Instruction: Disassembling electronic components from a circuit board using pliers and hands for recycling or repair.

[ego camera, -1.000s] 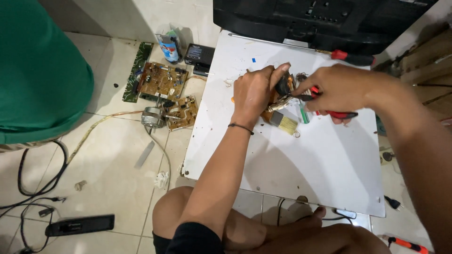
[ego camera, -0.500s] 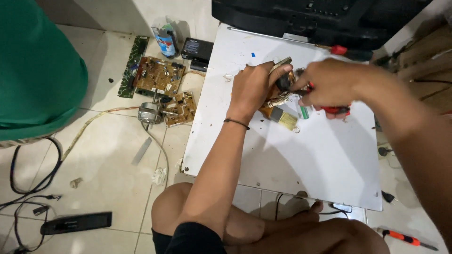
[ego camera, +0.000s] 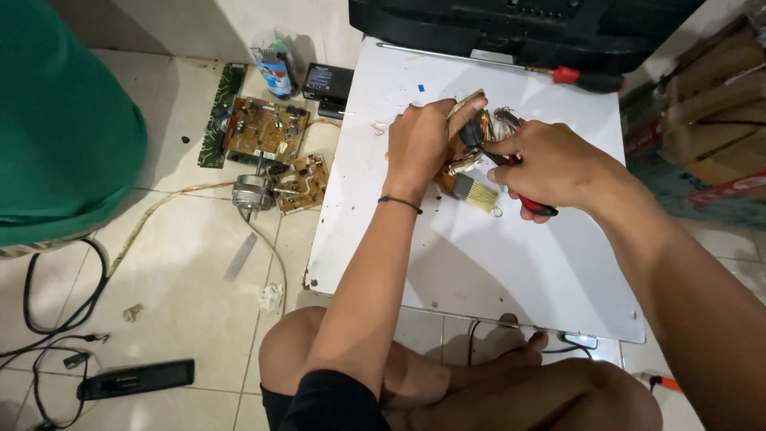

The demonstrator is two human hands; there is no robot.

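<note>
Person sits on tiled floor, white board (ego camera: 495, 263) before knees. Left hand (ego camera: 423, 144) clenched around small motor part with copper wire windings (ego camera: 483, 128), held just above board. Right hand (ego camera: 550, 164) grips red-handled pliers (ego camera: 533, 203), tips at windings. Small brush (ego camera: 476, 193) lies beneath hands. Work looks midway: part opened, windings exposed, wires untidy. Circuit boards (ego camera: 267, 128) and another motor (ego camera: 253, 191) lie on floor, left of board.
</note>
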